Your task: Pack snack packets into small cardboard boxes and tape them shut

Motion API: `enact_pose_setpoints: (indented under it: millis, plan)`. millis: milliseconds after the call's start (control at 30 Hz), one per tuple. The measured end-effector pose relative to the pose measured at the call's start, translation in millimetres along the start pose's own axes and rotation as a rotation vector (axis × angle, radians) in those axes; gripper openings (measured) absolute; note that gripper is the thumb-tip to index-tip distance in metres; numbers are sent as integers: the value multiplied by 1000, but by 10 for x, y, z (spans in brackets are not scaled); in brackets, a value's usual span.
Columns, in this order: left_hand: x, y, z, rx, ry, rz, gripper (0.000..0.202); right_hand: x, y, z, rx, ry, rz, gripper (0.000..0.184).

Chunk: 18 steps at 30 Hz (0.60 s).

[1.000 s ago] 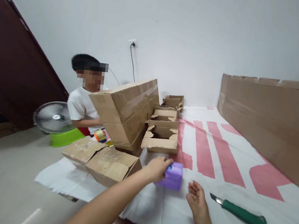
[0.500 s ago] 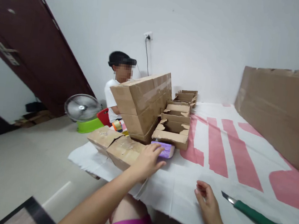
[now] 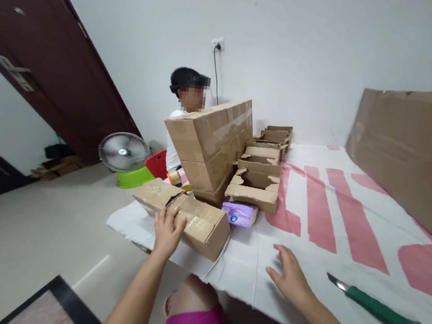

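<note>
My left hand (image 3: 168,233) rests with spread fingers on the near side and top edge of a taped cardboard box (image 3: 204,218) at the table's left edge. A second cardboard box (image 3: 156,192) adjoins it on the left. Above the white cloth, my right hand (image 3: 291,274) hovers with fingers apart and nothing in it. A purple soft packet (image 3: 239,214) lies just behind the taped box's right end. To the right of my right hand is a green-handled utility knife (image 3: 382,311), its blade out and pointing left.
Stacked closed cartons (image 3: 212,146) stand behind the packet, beside several open boxes (image 3: 255,187). A large cardboard panel (image 3: 412,148) rises at the right. Past the stack sits a person (image 3: 173,146) in a black cap. A fan (image 3: 123,152) and green stool (image 3: 134,177) are on the floor.
My left hand has moved left, off the purple packet and onto the taped box. My right hand has shifted slightly left and up, its fingers spreading. The view has shifted a little.
</note>
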State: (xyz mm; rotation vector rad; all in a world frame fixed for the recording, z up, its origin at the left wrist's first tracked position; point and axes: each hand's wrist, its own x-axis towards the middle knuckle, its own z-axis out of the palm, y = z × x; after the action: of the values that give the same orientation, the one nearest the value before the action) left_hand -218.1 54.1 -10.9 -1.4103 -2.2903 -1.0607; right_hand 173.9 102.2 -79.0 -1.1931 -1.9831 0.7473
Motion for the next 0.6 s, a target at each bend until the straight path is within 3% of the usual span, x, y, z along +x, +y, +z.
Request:
enact_pose_setpoints:
  millis: [133, 233, 333, 433, 600]
  plan:
    - [47, 131, 26, 17, -31, -39, 55, 645, -360, 103, -194, -105, -48, 87]
    - [31, 155, -2, 35, -47, -45, 55, 1055, -520, 217, -221, -108, 0, 93]
    - [-10, 116, -71, 51, -58, -33, 55, 1297, -538, 306, -208, -98, 50, 79]
    - [-50, 108, -151, 62, -99, 4, 56, 1438, -471, 308, -178, -66, 142, 51]
    - [-178, 367, -191, -18, -167, 147, 48, 1543, -309, 214, -82, 97, 291, 31]
